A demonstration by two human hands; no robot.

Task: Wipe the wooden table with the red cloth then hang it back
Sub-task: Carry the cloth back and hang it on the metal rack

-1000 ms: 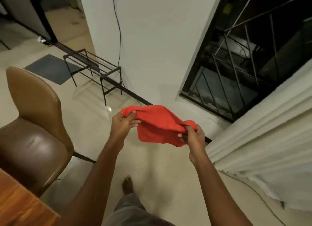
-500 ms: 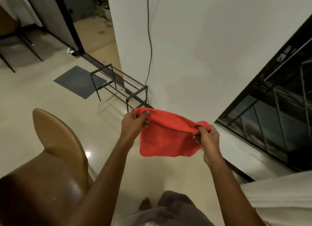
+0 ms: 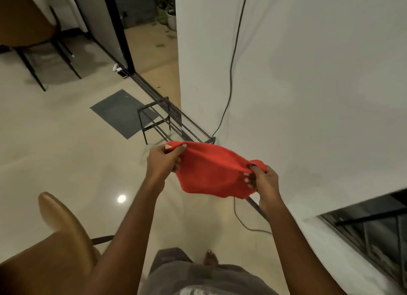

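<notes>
Head view: the red cloth (image 3: pixel 211 171) is in the air, off any table, held up in front of the person's body and spread between both hands. The left hand (image 3: pixel 161 160) pinches one upper corner, thumb on top and fingers (image 3: pixel 177 164) curled under the hem. The right hand (image 3: pixel 264 182) pinches the opposite corner the same way, with a small tuft of fabric bunched above its thumb. Both grips are closed on cloth; neither hand is free.

The black metal rack (image 3: pixel 158 118) serves as the landmark. It is low, and its thin rails run along the foot of the white wall (image 3: pixel 308 74). The cloth hangs on the near side of the rack, and its top edge overlaps the rack's near end in the picture; whether they touch cannot be told. The cloth's long axis runs from the left hand, close to the rack's near end, down and away to the right hand, which is farther from the rack. That axis lies roughly in line with the rails.

The wooden table is out of view, so this looks like the hang-back step. If the rack is the hanging place, the left hand is nearer and would likely lead, with the stretched edge lowered over a rail. A grey mat (image 3: pixel 123 113) lies just beyond the rack, and a brown chair (image 3: pixel 63 228) stands well apart from it, on the person's left.
</notes>
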